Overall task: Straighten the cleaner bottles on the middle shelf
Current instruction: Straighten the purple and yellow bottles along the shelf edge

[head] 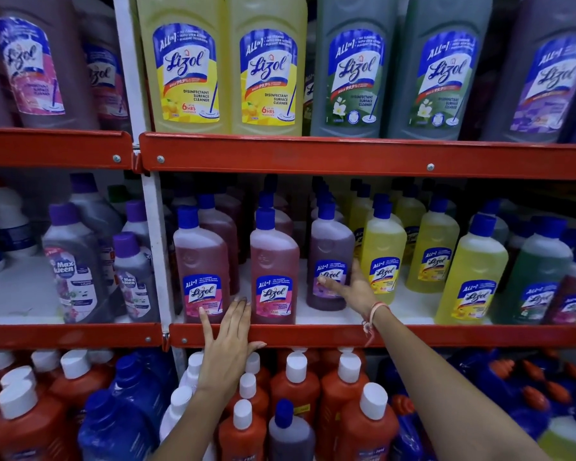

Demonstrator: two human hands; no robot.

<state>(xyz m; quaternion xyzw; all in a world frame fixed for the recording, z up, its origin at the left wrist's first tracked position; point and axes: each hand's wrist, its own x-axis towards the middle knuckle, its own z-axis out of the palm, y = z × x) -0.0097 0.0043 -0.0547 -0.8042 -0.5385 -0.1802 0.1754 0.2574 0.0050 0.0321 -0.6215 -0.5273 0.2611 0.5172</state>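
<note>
The middle shelf carries Lizol cleaner bottles along its red front edge. Two pink Lizol bottles stand upright at the front left; a purple Lizol bottle stands just behind them. The right hand cups its label, fingers spread. The left hand lies flat on the edge, fingers spread, holding nothing.
</note>
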